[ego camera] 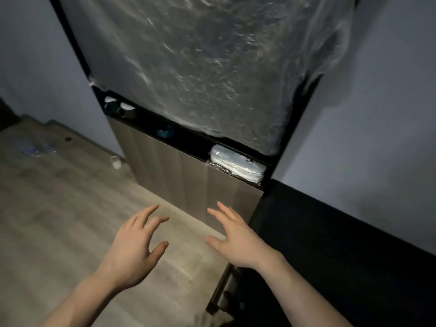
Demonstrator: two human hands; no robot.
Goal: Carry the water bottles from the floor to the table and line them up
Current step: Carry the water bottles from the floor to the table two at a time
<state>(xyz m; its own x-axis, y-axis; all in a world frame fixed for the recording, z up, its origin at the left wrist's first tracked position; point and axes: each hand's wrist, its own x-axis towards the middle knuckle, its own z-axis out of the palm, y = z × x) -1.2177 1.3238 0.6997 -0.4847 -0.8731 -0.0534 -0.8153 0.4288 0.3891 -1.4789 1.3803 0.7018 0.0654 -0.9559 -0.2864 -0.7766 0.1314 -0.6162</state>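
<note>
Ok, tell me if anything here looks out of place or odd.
A few water bottles lie on their sides on the wooden floor at far left, blurred, and a small clear container sits by the cabinet base. Both the left hand and the right hand are empty.

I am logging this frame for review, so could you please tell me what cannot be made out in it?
- Bottles on the floor, head view: blurred and small; number unclear.
- Shelf slot: too dark; the teal thing and white-topped things cannot be identified.
- Cabinet upper part: hidden by plastic wrap.
- Table: a dark surface, cut off by the right edge; details unreadable.
- Left hand and right hand: open, empty.
</note>
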